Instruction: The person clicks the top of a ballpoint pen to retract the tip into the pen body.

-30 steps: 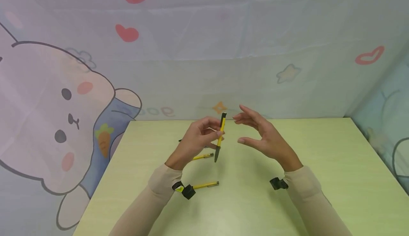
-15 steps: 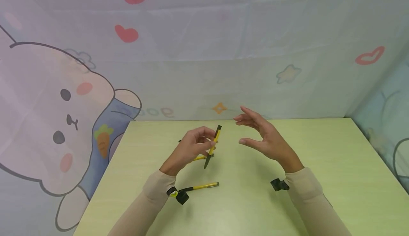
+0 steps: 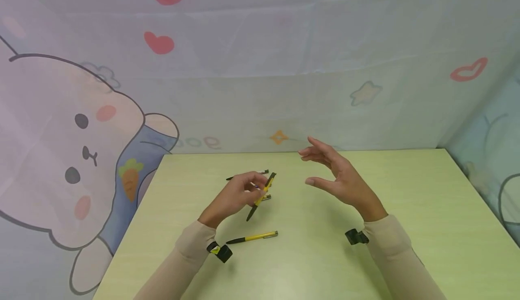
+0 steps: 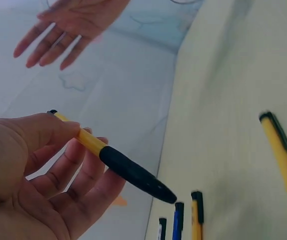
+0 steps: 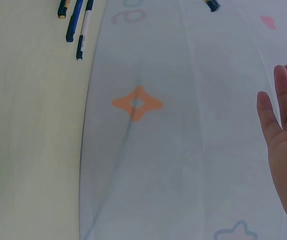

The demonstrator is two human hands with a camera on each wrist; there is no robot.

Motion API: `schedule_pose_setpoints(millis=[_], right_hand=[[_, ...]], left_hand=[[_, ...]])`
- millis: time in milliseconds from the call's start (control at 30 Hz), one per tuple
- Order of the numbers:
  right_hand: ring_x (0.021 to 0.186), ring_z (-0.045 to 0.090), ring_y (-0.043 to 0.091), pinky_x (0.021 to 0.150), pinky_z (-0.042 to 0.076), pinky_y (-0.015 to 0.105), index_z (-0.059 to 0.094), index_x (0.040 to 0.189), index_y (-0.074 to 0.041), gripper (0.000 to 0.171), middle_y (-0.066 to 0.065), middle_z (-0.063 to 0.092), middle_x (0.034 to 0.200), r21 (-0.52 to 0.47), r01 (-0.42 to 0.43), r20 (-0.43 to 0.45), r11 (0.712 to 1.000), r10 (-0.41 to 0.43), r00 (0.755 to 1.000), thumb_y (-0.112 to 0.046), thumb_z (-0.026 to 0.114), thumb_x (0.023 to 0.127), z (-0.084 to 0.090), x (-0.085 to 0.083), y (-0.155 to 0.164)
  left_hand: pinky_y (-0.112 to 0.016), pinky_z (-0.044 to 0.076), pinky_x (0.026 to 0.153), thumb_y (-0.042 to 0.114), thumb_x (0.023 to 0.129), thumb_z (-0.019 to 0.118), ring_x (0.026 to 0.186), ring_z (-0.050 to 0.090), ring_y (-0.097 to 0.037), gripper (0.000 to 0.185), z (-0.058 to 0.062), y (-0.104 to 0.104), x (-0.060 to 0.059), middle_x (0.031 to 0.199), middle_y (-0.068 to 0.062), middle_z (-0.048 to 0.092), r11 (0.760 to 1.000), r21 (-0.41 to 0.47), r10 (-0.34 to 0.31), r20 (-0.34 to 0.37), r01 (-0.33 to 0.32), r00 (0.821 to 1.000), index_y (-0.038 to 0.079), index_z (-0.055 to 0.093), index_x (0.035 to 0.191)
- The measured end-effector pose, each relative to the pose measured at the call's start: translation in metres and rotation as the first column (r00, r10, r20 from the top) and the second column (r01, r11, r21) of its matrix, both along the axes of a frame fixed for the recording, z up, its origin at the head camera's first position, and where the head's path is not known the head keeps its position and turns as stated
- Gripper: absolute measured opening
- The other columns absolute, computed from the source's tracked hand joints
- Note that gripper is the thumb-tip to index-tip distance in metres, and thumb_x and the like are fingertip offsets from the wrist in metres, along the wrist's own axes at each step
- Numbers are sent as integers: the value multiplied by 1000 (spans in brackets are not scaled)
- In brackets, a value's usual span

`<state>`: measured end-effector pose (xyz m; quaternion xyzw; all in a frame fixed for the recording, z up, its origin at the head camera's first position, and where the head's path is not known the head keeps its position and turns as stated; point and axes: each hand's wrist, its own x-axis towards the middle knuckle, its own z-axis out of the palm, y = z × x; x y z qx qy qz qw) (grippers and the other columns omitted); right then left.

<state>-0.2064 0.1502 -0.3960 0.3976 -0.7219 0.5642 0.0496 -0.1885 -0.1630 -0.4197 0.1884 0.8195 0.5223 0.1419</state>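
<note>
Head view: left hand, fingers curled, pinches a yellow pen with a black tip, held tilted above the bench near its middle. Right hand hovers beside it, well apart, fingers straight and spread, holding nothing. A second yellow pen lies flat nearer the front edge. More pens lie toward the bench's far edge, by the printed backdrop.
</note>
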Motion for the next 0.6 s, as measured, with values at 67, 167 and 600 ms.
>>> schedule_pose_setpoints(millis=[67,167,600], right_hand=[[131,55,24,117,36,31,25,162,-23,95,12,53,144,-3,0,5,1000,0,1000,7,75,87,0,0,1],[131,55,24,117,36,31,25,162,-23,95,12,53,143,-4,1,10,1000,-1,1000,9,74,87,0,1,2],[131,55,23,118,36,32,27,161,-23,96,7,54,143,-16,2,18,1000,-1,1000,10,75,86,1,1,1]], left_hand=[[-37,60,72,14,100,64,98,66,-24,26,-3,-3,1,117,-5,64,999,-49,-5,-29,4,1000,11,66,126],[-36,60,71,13,100,64,96,65,-23,25,-6,-7,2,115,-5,64,996,-94,-17,-54,12,998,10,67,125],[-31,55,72,11,100,65,92,64,-18,22,-21,-21,1,112,0,69,970,-242,-63,-134,29,989,11,72,121]])
